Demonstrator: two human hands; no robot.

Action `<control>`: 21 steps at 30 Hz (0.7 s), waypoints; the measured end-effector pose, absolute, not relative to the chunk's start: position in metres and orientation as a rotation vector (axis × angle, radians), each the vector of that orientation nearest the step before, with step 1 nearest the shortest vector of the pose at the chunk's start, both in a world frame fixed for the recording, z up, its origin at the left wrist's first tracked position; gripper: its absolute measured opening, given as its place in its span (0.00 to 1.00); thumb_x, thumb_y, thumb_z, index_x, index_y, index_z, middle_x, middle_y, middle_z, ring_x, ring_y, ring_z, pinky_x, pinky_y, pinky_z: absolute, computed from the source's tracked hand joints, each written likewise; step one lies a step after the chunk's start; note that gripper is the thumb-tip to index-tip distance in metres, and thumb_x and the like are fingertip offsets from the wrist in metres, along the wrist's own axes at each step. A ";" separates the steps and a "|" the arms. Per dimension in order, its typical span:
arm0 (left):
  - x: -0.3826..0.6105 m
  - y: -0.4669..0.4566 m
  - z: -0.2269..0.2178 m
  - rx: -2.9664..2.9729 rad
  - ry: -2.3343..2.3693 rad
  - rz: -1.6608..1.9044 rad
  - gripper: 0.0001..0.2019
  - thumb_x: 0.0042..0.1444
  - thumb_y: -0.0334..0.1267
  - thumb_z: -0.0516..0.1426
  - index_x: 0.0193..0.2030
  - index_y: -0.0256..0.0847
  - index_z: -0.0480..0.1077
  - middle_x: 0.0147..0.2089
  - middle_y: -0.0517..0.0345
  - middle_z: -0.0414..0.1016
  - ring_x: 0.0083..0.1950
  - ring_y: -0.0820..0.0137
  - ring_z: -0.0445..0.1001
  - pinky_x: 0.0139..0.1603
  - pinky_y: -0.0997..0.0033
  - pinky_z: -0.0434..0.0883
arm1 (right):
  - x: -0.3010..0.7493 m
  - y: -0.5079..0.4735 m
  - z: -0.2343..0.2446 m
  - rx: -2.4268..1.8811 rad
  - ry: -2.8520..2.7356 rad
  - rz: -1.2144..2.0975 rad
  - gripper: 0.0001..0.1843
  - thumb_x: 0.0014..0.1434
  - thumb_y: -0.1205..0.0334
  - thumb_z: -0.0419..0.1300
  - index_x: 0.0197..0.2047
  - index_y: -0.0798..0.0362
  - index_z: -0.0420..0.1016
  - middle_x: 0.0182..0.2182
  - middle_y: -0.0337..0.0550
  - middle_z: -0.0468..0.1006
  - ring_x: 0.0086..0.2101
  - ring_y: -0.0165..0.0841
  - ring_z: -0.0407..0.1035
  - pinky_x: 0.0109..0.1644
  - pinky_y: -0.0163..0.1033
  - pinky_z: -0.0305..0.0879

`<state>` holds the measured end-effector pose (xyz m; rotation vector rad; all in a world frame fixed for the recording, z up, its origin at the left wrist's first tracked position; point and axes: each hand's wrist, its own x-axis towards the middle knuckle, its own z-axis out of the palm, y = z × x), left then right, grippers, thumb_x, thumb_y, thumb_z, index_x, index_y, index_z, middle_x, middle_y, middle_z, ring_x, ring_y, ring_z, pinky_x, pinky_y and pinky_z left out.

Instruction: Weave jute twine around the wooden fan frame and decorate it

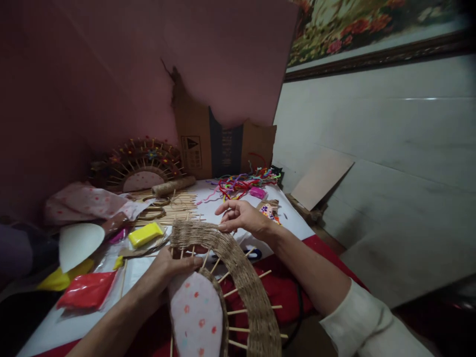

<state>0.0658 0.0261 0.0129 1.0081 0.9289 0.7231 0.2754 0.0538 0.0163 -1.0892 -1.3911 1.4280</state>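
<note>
A half-round craft piece has a twine-woven band (241, 263) threaded on thin wooden sticks (235, 312), around a white cloth-covered centre (199, 312) with red flower prints. My left hand (176, 265) grips its left end, thumb over the sticks between centre and band, the other fingers mostly hidden beneath. My right hand (241, 218) is at the band's top outer edge. Its fingers are loosely bent and apart, the thumb tip at the twine, and nothing shows between them. Stick ends poke out past the band on the right.
Behind lie many loose sticks (182, 203), scissors (152, 213), a twine roll (174, 185) and colourful pipe cleaners (241, 186). Yellow (146, 234) and red (87, 291) clay packs are at left. A similar decorated half-round piece (145, 163) leans near torn cardboard (193, 134).
</note>
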 end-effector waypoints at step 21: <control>0.054 0.036 0.013 0.853 1.024 0.781 0.16 0.34 0.30 0.66 0.34 0.32 0.73 0.19 0.56 0.75 0.16 0.71 0.70 0.15 0.77 0.66 | 0.283 0.048 0.020 -1.100 -1.575 1.524 0.23 0.42 0.60 0.68 0.42 0.55 0.68 0.23 0.36 0.71 0.23 0.25 0.64 0.24 0.30 0.55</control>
